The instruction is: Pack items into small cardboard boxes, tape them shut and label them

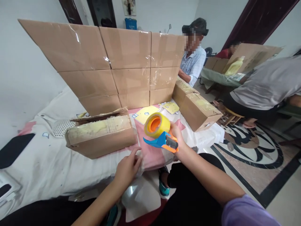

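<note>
My right hand (178, 137) grips a tape dispenser (162, 141) with a blue and orange body. A thick yellow roll of tape (164, 126) with an orange core sits on it. My left hand (128, 165) hovers at the edge of the bed, its fingers loosely bent and apart, with nothing visible in them. Just beyond it lies a cardboard box (105, 141) on its side, with yellowed tape along its top and a raised flap at its back. The dispenser is to the right of this box, apart from it.
Taped cardboard boxes (131, 50) stand stacked like a wall at the back. More boxes (199, 108) line the bed's right side. A person in a light shirt (196, 62) is behind them; another person in grey (270, 78) sits at the right. A black phone-like slab (15, 149) lies left.
</note>
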Demonstrator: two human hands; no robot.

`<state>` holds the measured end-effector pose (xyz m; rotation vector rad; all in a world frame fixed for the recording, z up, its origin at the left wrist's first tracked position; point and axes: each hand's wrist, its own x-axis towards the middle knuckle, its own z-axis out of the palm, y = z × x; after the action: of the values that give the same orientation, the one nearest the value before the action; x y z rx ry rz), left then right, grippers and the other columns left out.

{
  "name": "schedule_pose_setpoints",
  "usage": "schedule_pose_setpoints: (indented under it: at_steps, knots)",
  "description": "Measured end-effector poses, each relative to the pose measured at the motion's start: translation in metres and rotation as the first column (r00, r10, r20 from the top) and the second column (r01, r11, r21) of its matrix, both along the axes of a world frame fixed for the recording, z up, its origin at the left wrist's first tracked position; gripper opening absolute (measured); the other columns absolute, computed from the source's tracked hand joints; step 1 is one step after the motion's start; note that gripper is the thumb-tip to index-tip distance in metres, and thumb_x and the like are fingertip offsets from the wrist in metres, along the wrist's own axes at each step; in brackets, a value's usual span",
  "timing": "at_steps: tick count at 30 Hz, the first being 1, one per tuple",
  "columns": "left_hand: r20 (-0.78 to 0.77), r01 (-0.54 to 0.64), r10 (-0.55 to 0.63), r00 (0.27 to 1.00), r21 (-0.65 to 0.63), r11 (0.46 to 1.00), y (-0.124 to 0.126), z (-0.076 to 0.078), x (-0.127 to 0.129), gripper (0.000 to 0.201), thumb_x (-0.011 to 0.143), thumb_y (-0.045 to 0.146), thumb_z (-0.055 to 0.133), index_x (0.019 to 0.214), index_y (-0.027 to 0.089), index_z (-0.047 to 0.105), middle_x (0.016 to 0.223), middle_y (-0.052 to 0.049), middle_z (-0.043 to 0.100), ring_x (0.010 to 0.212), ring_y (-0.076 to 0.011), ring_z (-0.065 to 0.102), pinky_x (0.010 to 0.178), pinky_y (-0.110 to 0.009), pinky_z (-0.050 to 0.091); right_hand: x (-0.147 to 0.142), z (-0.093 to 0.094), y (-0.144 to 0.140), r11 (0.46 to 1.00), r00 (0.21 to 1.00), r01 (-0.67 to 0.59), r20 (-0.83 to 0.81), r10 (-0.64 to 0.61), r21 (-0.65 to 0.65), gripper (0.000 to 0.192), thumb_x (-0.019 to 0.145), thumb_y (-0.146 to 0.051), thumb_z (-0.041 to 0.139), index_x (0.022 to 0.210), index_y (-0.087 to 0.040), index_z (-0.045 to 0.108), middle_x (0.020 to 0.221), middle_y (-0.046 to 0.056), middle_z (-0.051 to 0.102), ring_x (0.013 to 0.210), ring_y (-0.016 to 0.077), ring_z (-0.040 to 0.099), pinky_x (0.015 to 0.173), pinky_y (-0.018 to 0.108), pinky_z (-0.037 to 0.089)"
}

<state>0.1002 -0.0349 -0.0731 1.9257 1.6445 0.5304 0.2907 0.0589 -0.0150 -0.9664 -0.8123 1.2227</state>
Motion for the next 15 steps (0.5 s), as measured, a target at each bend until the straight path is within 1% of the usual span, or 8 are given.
schedule_pose_setpoints:
  at_steps: [2, 4, 5, 6, 7, 9, 12, 15]
  knots:
    - [0.154, -0.005, 0.016, 0.988, -0.069, 0.998, 0.005, -0.002, -0.005, 0.032, 0.096, 0.039, 0.045, 0.124, 0.026, 0.054, 0.077, 0.001, 0.075, 0.074, -0.0226, 0.070, 0.068, -0.029, 0.041, 0.009, 0.003, 0.009, 0.990, 0.993, 0.114, -0.007, -0.114, 0.086, 0.027, 0.085, -0.049, 0.058, 0.076, -0.024, 0.053, 0.069, -0.001, 0.059, 0.065, 0.0180, 0.059, 0.061, 0.031, 0.051]
    - [0.299, -0.036, 0.051, 0.953, -0.055, 0.998, 0.007, 0.003, -0.007, 0.034, 0.097, 0.046, 0.046, 0.124, 0.026, 0.051, 0.082, 0.001, 0.076, 0.082, -0.0225, 0.071, 0.076, -0.031, 0.044, 0.016, 0.000, 0.021, 0.948, 0.970, 0.228, 0.038, -0.242, 0.224, 0.031, 0.089, -0.054, 0.054, 0.080, -0.024, 0.054, 0.075, -0.001, 0.058, 0.071, 0.0173, 0.058, 0.065, 0.029, 0.050]
    - [0.354, -0.063, 0.074, 0.932, -0.044, 0.997, 0.008, 0.007, -0.008, 0.036, 0.097, 0.048, 0.048, 0.124, 0.026, 0.049, 0.083, 0.000, 0.076, 0.084, -0.0223, 0.071, 0.078, -0.031, 0.044, 0.019, -0.004, 0.029, 0.929, 0.957, 0.239, 0.092, -0.274, 0.283, 0.034, 0.090, -0.057, 0.054, 0.081, -0.024, 0.055, 0.076, 0.000, 0.058, 0.072, 0.0172, 0.057, 0.066, 0.029, 0.049]
    - [0.393, -0.092, 0.099, 0.914, -0.037, 0.995, 0.009, 0.012, -0.009, 0.038, 0.097, 0.049, 0.049, 0.125, 0.025, 0.047, 0.084, 0.000, 0.076, 0.085, -0.0219, 0.070, 0.079, -0.032, 0.045, 0.021, -0.010, 0.036, 0.925, 0.948, 0.210, 0.166, -0.272, 0.316, 0.037, 0.089, -0.059, 0.055, 0.081, -0.023, 0.056, 0.077, 0.000, 0.058, 0.073, 0.0173, 0.056, 0.067, 0.030, 0.049]
    - [0.420, -0.118, 0.122, 0.899, -0.035, 0.992, 0.009, 0.017, -0.011, 0.040, 0.096, 0.050, 0.050, 0.126, 0.025, 0.046, 0.083, 0.000, 0.076, 0.083, -0.0213, 0.070, 0.079, -0.032, 0.045, 0.022, -0.018, 0.043, 0.935, 0.940, 0.156, 0.244, -0.240, 0.318, 0.038, 0.087, -0.060, 0.059, 0.081, -0.023, 0.058, 0.077, 0.000, 0.058, 0.073, 0.0172, 0.055, 0.067, 0.030, 0.048]
    - [0.441, -0.161, 0.160, 0.883, -0.036, 0.986, 0.009, 0.024, -0.015, 0.043, 0.095, 0.052, 0.052, 0.127, 0.024, 0.044, 0.082, 0.001, 0.075, 0.076, -0.0200, 0.067, 0.076, -0.031, 0.045, 0.022, -0.034, 0.055, 0.963, 0.921, 0.034, 0.366, -0.134, 0.266, 0.037, 0.082, -0.058, 0.067, 0.084, -0.022, 0.061, 0.080, 0.000, 0.060, 0.074, 0.0171, 0.055, 0.068, 0.030, 0.048]
    - [0.440, -0.193, 0.187, 0.878, -0.031, 0.981, 0.009, 0.028, -0.021, 0.045, 0.094, 0.054, 0.054, 0.127, 0.024, 0.044, 0.080, 0.002, 0.074, 0.069, -0.0183, 0.064, 0.072, -0.030, 0.044, 0.019, -0.056, 0.064, 0.982, 0.909, -0.070, 0.417, -0.011, 0.177, 0.038, 0.081, -0.058, 0.067, 0.092, -0.022, 0.062, 0.084, 0.001, 0.064, 0.076, 0.0183, 0.058, 0.071, 0.031, 0.051]
    - [0.438, -0.194, 0.182, 0.880, -0.016, 0.981, 0.008, 0.028, -0.026, 0.044, 0.095, 0.053, 0.053, 0.127, 0.025, 0.045, 0.079, 0.003, 0.073, 0.070, -0.0183, 0.065, 0.073, -0.031, 0.045, 0.019, -0.065, 0.065, 0.988, 0.911, -0.063, 0.411, 0.000, 0.140, 0.037, 0.084, -0.057, 0.060, 0.097, -0.023, 0.062, 0.086, 0.001, 0.066, 0.079, 0.0197, 0.061, 0.072, 0.032, 0.053]
